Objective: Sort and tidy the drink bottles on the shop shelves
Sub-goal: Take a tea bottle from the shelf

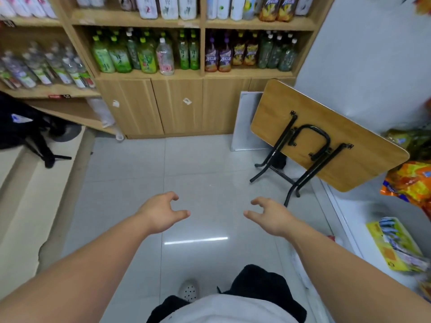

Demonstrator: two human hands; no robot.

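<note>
- The bottles [245, 54] stand upright in rows on the shelf [149, 75] above the cupboard doors [177, 106]. They are grouped by kind with labels facing out, probably so a shopper can read them.
- In the left bay the green bottles [121, 55] are packed close together. One clear bottle [165, 57] with a pink label stands at the front among them. It looks out of place, and I judge it a likely one to move.
- In the right bay the kinds sit side by side: purple bottles [218, 54], then yellow bottles [245, 52], then dark bottles [277, 53] with white caps.
- More clear bottles fill the side shelf [53, 90] on the far left, too blurred to tell apart.
- A folded table [326, 127] leans tipped against the wall to the right of the shelf, legs outward. It seems to be stowed there to keep the floor [186, 159] free.
- The left grip [161, 213] is held out over the floor, well short of the shelf. Its fingers are half curled with the thumb apart, and it holds and touches nothing.
- The right grip [270, 215] mirrors it: loosely clawed, empty, and apart from the left.
- Both arms are stretched forward as if poised for a reach. With no bottle in hand, the sorting looks not yet begun.
</note>
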